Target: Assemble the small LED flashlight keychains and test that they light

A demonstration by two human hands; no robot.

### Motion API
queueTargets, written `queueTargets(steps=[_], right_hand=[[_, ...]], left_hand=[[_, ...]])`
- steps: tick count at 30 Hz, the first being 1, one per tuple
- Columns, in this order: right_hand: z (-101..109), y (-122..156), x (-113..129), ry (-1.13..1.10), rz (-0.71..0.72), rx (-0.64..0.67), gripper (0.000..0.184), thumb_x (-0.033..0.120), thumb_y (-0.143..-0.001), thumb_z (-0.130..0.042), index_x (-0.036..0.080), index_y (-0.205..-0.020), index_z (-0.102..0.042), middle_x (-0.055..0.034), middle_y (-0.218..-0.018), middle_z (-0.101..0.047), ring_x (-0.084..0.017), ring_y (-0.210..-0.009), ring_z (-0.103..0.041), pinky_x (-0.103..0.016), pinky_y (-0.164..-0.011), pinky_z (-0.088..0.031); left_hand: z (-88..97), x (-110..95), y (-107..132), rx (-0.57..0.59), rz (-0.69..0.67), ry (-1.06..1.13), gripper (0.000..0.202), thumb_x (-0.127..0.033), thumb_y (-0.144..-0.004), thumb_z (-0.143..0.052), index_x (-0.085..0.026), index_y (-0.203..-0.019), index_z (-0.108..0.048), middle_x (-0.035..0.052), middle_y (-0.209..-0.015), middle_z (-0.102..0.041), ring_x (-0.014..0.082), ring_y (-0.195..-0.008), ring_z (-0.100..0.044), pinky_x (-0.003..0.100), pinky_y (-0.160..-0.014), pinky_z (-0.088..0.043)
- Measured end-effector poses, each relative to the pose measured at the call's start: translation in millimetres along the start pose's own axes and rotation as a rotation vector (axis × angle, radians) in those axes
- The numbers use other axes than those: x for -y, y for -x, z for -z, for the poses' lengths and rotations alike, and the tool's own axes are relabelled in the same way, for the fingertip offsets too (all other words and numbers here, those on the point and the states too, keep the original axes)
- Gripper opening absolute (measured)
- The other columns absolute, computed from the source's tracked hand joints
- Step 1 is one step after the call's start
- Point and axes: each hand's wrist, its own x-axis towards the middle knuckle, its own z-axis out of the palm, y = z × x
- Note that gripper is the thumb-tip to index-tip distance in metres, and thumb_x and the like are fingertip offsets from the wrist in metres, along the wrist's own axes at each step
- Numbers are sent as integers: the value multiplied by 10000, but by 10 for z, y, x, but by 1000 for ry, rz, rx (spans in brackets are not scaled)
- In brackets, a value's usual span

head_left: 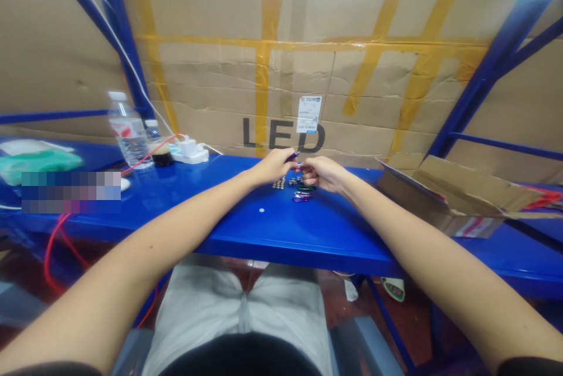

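Hands, two, bare, meeting at the centre of the frame above the bench (259, 241).
Left hand (276, 166): fingers closed about a small purple item (291, 157), which is partly hidden and too blurred to identify.
Right hand (324, 173): fingers curled, tips meeting the left hand's beside the item; whether they grip it cannot be told.
Clips (301, 196), several, purple, silver and green, in a loose cluster at centre, just below the right hand.
Metal pieces (278, 183), small, grouped in rows just below the left hand.
Disc (261, 210), one, small, white, lying below and left of the metal pieces.
Carton (446, 214), cardboard, flaps open, at the right of the frame.
Water bottle (131, 140), clear, white cap, upright, left of centre; beside it a smaller bottle (160, 152) of dark liquid.
Power strip (191, 155), white, just right of the bottles.
Large cardboard panel (211, 83), taped, printed "LED", label (309, 114) attached, spanning the background.
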Motion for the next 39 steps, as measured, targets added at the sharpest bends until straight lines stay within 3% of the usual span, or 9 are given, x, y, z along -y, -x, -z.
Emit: queueTargets(steps=[8, 19, 22, 27, 31, 39], right_hand=[[-10, -20, -57, 112, 97, -27, 218, 16, -847, -463, 107, -675, -562, 66, -539, -288, -45, -454, -200, -194, -419, -152], [-19, -39, -105, 252, 185, -46, 311, 92, -836, -567, 176, -547, -487, 73, -459, -269, -57, -437, -196, -209, -409, -188], [3, -61, -114, 304, 195, -62, 301, 103, -839, -564, 171, -551, -512, 69, -435, -290, -60, -421, -222, -215, -412, -210], [51, -108, -129, 429, 234, -122, 243, 106, -837, -561, 156, -600, -586, 50, -409, -359, -80, -396, -319, -234, -430, -269], [55, -98, -116, 584, 275, -168, 274, 97, -863, -487, 156, -625, -609, 25, -398, -415, -112, -398, -387, -261, -452, -284], [21, -5, -55, 827, 339, -183, 278, 113, -889, -475, 147, -669, -642, 17, -398, -455, -137, -442, -419, -284, -507, -301]], left_hand=[[-6, 22, -2, 27, -25, -10, 117, -164, -876, -618, -162, -776, -557, 45, -852, -699, 180, -805, -635, 293, -713, -433], [-1, -2, 8, 68, -1, -17, 147, -194, -869, -624, -167, -751, -541, 25, -794, -659, 171, -766, -603, 290, -690, -416], [18, -1, 12, 83, 3, 11, 100, -234, -861, -644, -170, -843, -570, 31, -855, -673, 180, -813, -613, 302, -727, -437], [119, -6, 7, 63, 82, 104, 197, -233, -884, -590, -175, -1056, -514, 62, -937, -660, 189, -856, -613, 320, -756, -470], [218, -54, -2, 61, -8, 24, 96, -137, -897, -497, -175, -970, -547, 59, -911, -661, 176, -831, -608, 315, -763, -466], [239, -90, -18, 75, -209, -211, 152, -144, -886, -527, -162, -920, -674, 73, -896, -677, 195, -871, -614, 329, -819, -463]])
